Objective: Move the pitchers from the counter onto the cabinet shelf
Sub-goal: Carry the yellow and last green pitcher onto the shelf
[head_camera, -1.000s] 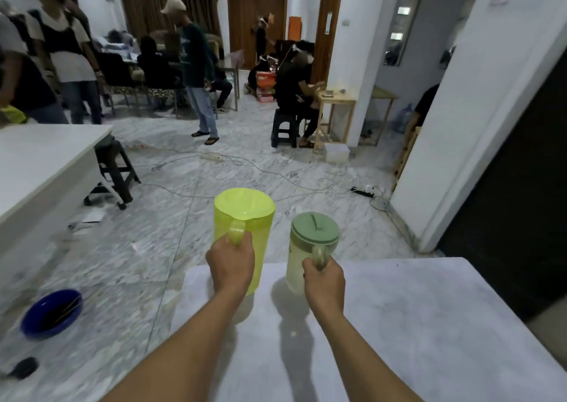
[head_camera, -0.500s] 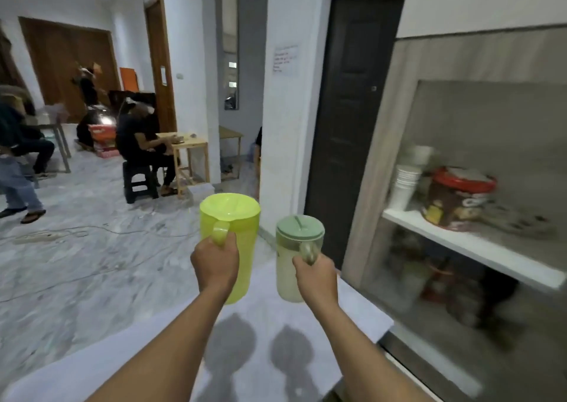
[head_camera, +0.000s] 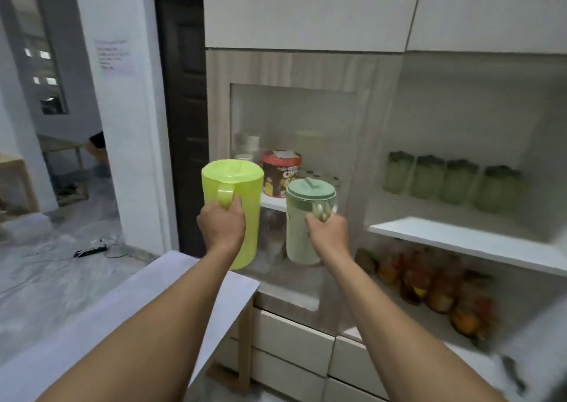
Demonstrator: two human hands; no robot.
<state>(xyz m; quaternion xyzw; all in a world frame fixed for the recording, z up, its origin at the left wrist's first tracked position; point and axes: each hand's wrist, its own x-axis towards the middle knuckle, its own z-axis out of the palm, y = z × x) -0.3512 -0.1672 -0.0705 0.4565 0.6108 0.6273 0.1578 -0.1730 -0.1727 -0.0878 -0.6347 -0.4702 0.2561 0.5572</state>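
Note:
My left hand (head_camera: 221, 227) grips the handle of a lime-yellow pitcher (head_camera: 236, 187) and holds it upright in the air. In my right hand (head_camera: 328, 233) is a pale green pitcher (head_camera: 302, 233) with a darker green lid, also held by its handle and upright. Both pitchers hang in front of an open wall cabinet. The cabinet's white shelf (head_camera: 460, 240) runs to the right of the pitchers, about level with my right hand. The white counter (head_camera: 171, 291) lies below my left arm.
Several green-lidded pitchers (head_camera: 451, 182) stand in a row at the back of the right shelf. A brown tub with a red lid (head_camera: 280, 171) and cups sit on the left shelf behind the pitchers. Colourful packets (head_camera: 429, 285) fill the space below. Drawers (head_camera: 291, 340) lie underneath; a dark door (head_camera: 184, 125) is left.
The view has swung right from the room to the cabinet. Both hands carried the pitchers off the counter and now hold them closer to the shelves.

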